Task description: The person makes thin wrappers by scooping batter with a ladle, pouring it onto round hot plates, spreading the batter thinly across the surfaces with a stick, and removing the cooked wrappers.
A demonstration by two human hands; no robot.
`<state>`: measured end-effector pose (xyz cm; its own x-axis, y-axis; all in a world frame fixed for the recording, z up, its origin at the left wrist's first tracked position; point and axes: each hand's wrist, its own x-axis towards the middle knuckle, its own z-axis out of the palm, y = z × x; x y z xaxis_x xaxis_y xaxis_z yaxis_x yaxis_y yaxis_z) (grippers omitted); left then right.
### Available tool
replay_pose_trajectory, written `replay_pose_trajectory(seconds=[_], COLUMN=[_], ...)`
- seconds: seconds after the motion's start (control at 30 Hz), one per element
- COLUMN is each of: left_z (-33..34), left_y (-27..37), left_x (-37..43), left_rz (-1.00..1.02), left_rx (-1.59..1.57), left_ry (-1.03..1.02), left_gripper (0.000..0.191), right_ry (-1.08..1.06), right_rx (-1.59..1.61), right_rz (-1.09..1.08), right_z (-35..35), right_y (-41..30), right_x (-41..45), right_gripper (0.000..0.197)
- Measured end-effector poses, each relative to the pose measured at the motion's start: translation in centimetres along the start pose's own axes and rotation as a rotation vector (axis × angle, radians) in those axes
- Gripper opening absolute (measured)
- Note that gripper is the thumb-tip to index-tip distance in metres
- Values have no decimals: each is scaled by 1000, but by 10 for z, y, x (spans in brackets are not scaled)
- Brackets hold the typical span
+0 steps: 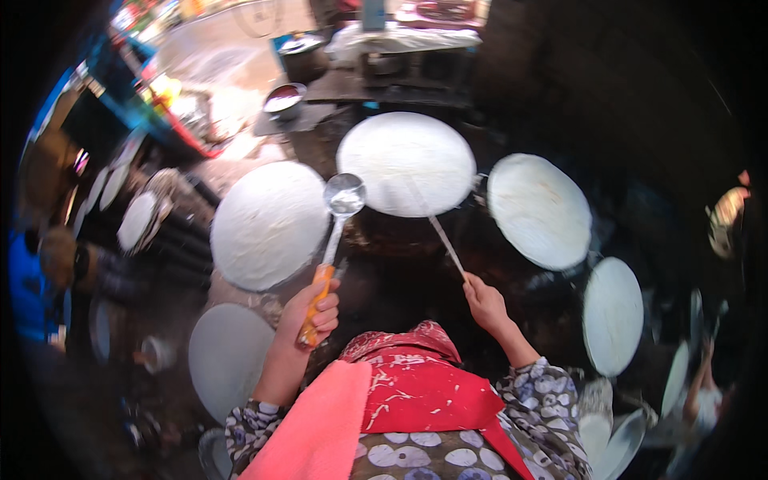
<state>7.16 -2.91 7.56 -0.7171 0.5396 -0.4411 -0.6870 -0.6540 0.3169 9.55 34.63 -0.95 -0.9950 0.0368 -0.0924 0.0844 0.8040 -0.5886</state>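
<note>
My left hand (318, 309) is closed around the orange handle of a metal ladle (345, 195), whose bowl points away from me between two white round sheets. In my right hand (483, 300) is a thin stick (447, 243) that reaches to the near part of the middle round sheet (405, 162); whether its tip touches the surface cannot be told. Another round white sheet (270, 225) lies to the left of the ladle, and one more (540, 210) is at the right. All look like flat batter or flatbread on round griddles.
Further round white surfaces stand at the right (613, 317) and lower left (231, 360). Beyond the middle sheet are a metal pot (285, 101) and a lidded pot (304, 57). Stacked flatbreads (137, 221) are at the far left. Another person's arm (701, 384) shows at the far right.
</note>
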Motion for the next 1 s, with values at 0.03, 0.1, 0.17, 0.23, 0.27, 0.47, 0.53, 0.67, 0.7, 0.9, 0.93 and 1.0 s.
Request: replay_pose_trajectory(seconds=[0.03, 0.1, 0.17, 0.23, 0.27, 0.47, 0.53, 0.67, 0.7, 0.9, 0.93, 1.0], left_z=[0, 7, 8, 9, 9, 19, 22, 48, 53, 72, 76, 84], left_y=[-5, -17, -25, -36, -41, -63, -75, -90, -94, -127, -132, -139], left_x=[4, 13, 24, 27, 27, 28, 33, 37, 38, 46, 46, 47], left_rz=[-16, -67, -101, -119, -120, -81, -72, -36, -30, 34, 33, 39], left_rx=[-10, 3, 14, 16, 12, 40, 41, 18, -2, -34, -26, -19], left_ry=[-16, -27, -30, -18, 2, 120, 138, 206, 213, 306, 320, 344], left_gripper=[22, 22, 22, 28, 28, 19, 19, 19, 19, 19, 19, 19], right_ry=[107, 41, -29, 136, 212, 755, 866, 856, 854, 731, 692, 659], right_rx=[70, -101, -153, -167, -163, -137, -81, 48, 99, 256, 270, 250], right_rz=[90, 82, -5, 36, 79, 374, 419, 630, 640, 634, 628, 601], right_z=[-2, -5, -8, -16, -24, -105, -140, -197, -204, -236, -240, -241], right_y=[10, 33, 46, 62, 73, 199, 264, 372, 399, 409, 408, 411], right_x=[-6, -28, -47, -48, -44, 9, 29, 64, 78, 156, 165, 184], right_gripper=[34, 29, 24, 22, 22, 20, 22, 27, 26, 29, 31, 32])
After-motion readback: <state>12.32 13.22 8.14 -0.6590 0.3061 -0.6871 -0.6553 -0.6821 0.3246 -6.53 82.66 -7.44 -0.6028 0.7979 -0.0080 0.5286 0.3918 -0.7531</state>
